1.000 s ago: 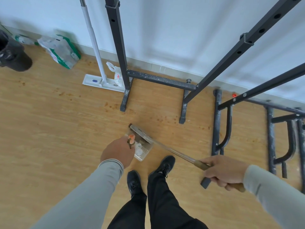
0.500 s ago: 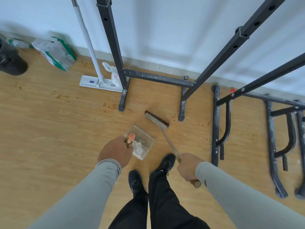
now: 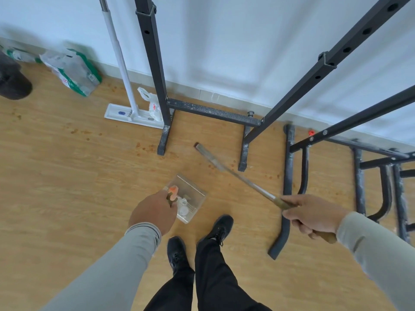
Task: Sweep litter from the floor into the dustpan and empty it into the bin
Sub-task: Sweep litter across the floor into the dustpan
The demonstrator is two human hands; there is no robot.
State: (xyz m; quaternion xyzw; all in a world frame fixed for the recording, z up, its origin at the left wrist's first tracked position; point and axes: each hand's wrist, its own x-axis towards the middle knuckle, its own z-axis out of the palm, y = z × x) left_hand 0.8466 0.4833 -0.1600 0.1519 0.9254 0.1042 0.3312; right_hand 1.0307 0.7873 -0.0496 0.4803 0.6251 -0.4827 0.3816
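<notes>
Litter (image 3: 184, 204) sits inside the clear dustpan (image 3: 190, 198), pale scraps and a small round lid-like piece showing through the plastic. The person's left hand (image 3: 152, 213) curls round the dustpan's handle, where an orange tip pokes out just past the knuckles, and holds the pan low over the wooden floor (image 3: 67, 176) just ahead of two black shoes (image 3: 219, 227). Whether the pan rests on the boards or hangs slightly above them, I cannot tell.

The right hand (image 3: 312, 217) grips the wooden handle of a long brush (image 3: 235, 173), fingers wrapped tight around it. The shaft runs up and to the left from that fist, and the narrow brush head lies between the two feet of a black metal rack (image 3: 213, 113), well apart from the dustpan. The head looks blurred.

Small brown specks (image 3: 141, 147) dot the floor near the rack's left foot and further out to the left. More black frames (image 3: 289, 176) lie and stand to the right. A white flat mop (image 3: 132, 114) leans against the pale wall, with a crumpled white plastic bag (image 3: 153, 106) beside its base. Further left, a green-and-white bag (image 3: 71, 72) sits by the skirting, and a dark bin (image 3: 12, 84) shows at the left edge of view, well apart from both hands.
</notes>
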